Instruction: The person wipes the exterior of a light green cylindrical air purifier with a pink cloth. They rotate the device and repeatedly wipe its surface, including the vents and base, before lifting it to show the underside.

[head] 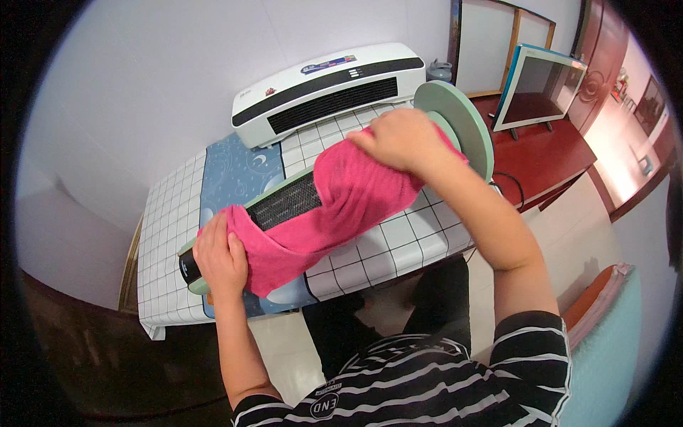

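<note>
A pale green tower heater or fan (291, 202) with a black mesh front lies slanted across the table. Its round base (453, 120) stands on edge at the upper right, and its dark end (189, 267) points to the lower left. A pink cloth (341, 219) is draped along the body and leaves part of the mesh bare. My left hand (221, 256) grips the cloth and the body near the dark end. Close to the base, my right hand (403, 139) is curled over the bunched cloth; its fingertips are partly hidden.
A white wall-type heater (331, 91) stands behind on the checked tablecloth (171, 213), over part of a blue mat (235, 165). To the right, a red desk (544, 160) bears a monitor (544, 88). A black cable (515, 181) hangs near the base. A light-blue padded chair (608, 341) is at lower right.
</note>
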Motion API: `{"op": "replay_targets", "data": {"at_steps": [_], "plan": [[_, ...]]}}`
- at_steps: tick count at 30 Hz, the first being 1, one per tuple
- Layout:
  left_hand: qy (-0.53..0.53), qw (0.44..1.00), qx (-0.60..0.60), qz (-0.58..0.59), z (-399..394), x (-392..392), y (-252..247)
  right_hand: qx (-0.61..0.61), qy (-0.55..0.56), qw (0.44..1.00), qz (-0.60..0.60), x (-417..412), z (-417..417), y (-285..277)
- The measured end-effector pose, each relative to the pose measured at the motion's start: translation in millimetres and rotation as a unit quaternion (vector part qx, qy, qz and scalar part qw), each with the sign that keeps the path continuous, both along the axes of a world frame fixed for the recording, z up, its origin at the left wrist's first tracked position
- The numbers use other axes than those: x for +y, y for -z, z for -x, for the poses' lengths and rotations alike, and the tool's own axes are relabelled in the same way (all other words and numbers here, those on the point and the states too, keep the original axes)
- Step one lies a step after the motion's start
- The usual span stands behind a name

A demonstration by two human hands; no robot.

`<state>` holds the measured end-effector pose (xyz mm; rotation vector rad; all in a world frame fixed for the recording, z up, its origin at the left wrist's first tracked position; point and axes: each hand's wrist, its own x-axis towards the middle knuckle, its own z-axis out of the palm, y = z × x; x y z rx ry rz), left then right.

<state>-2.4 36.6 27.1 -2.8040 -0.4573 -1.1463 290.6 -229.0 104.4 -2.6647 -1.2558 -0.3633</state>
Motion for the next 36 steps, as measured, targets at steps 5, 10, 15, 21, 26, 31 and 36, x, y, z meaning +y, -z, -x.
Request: {"op": "replay_targets", "data": {"at_steps": [5,10,15,21,26,31,36], "plan": [[-0.010,1.000,0.001,0.002,-3,-4,0,-0.018,0.032,0.998,-0.055,-26,-17,1],[-0.023,0.999,0.019,0.031,-4,-3,-6,-0.130,-0.003,0.962,-0.240,-45,-4,24],[-0.011,0.995,0.046,0.083,-18,-9,-19,-0.208,0.013,0.929,-0.305,-43,7,44],[0.110,0.984,0.065,0.122,-76,-48,-40,-0.220,0.020,0.919,-0.326,-40,15,53],[0.110,0.970,0.115,0.186,-117,-72,-50,-0.207,0.029,0.914,-0.347,-37,35,64],[0.115,0.971,0.114,0.173,-116,-75,-47,-0.157,0.080,0.915,-0.362,-51,66,88],[0.125,0.979,0.080,0.140,-111,-79,-44,-0.167,0.098,0.929,-0.315,-65,72,95]]}}
